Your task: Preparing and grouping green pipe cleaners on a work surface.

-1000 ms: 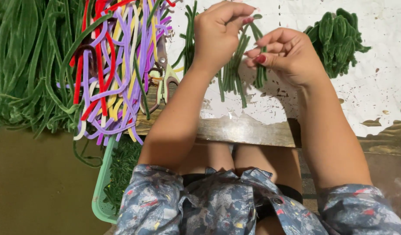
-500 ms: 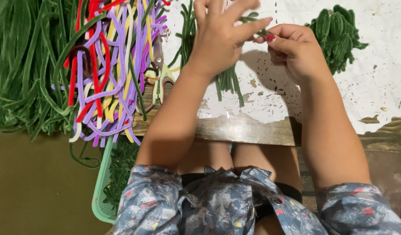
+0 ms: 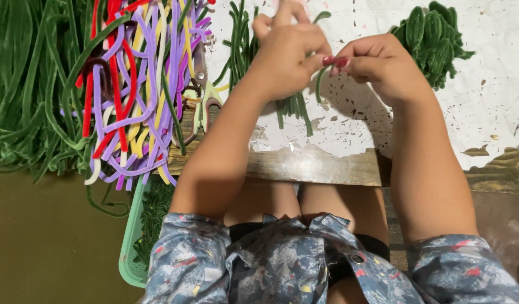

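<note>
I see no packages, labels, signs or screens anywhere in my view.

A pile of cords point(image 3: 130, 90) is lying left of the left hand point(image 3: 287, 53); scissors point(image 3: 206, 104) between; a bundle point(image 3: 434, 39) sitting right of the right hand point(image 3: 380, 65).
</note>
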